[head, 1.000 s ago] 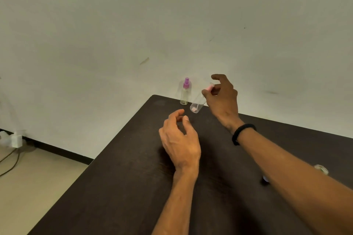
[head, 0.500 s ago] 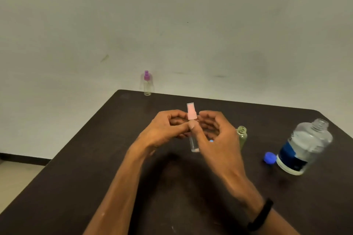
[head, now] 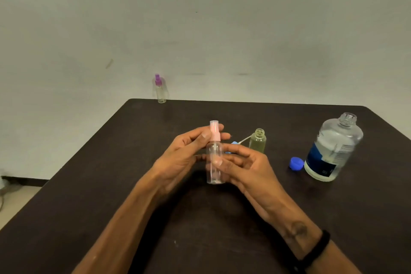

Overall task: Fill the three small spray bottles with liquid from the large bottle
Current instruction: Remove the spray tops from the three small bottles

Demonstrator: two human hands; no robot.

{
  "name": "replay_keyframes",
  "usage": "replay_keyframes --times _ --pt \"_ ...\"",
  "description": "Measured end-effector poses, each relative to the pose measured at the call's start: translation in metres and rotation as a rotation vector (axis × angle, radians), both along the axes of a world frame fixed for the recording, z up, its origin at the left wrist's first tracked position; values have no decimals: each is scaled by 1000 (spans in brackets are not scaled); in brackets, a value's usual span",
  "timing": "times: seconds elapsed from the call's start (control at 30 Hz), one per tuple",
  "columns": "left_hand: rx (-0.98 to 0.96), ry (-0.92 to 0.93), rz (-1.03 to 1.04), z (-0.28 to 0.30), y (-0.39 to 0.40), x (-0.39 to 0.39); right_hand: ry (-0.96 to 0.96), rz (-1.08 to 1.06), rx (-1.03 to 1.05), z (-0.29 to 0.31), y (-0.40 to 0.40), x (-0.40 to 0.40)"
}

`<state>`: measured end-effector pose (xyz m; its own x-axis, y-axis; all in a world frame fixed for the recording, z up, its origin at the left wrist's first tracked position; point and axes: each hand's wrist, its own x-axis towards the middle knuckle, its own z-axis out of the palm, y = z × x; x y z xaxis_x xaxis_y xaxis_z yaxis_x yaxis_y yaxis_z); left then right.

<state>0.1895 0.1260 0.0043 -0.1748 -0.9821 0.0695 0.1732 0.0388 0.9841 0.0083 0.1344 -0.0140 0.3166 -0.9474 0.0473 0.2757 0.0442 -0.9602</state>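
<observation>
I see left hand (head: 178, 158) pinching the pink spray cap (head: 214, 130) | right hand (head: 244, 167) gripping small clear plastic spray bottle (head: 214, 162) upright above dark table (head: 89, 196), likely steadying it for uncapping | large clear uncapped bottle (head: 333, 149) waits right, ready for pouring

Over the dark worktop (head: 333, 218), the left hand (head: 184, 158) pinches the pink spray cap (head: 214, 131) of a clear small bottle (head: 214, 162) held upright by the right hand (head: 246, 167). At 2 o'clock stands an uncapped yellowish bottle (head: 258, 141); the open large bottle (head: 332, 147) and blue cap (head: 296, 163) sit at 3 o'clock; a purple-topped bottle (head: 160, 89) at 11 o'clock
</observation>
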Motion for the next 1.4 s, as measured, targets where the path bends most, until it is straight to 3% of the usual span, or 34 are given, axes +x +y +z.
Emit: replay_keyframes --times 0.13,0.2,0.5,0.63,0.83,1.2,1.4 --pt "67 141 -141 4 2 -2 -59 162 71 1 -5 -13" --pt "60 174 -100 4 1 -6 -33 183 47 2 -8 -18" --pt "-122 -66 201 0 -2 -4 248 -49 -200 3 -12 -18" --pt "-77 -14 194 5 -4 3 264 -143 -225 3 -14 -18" --pt "-107 -142 35 10 3 1 300 -129 -213 3 -13 -17" --pt "-223 -234 320 7 3 -4 399 -145 -322 5 -10 -18" --pt "-172 -217 120 11 6 -4 371 -206 -303 6 -12 -19"
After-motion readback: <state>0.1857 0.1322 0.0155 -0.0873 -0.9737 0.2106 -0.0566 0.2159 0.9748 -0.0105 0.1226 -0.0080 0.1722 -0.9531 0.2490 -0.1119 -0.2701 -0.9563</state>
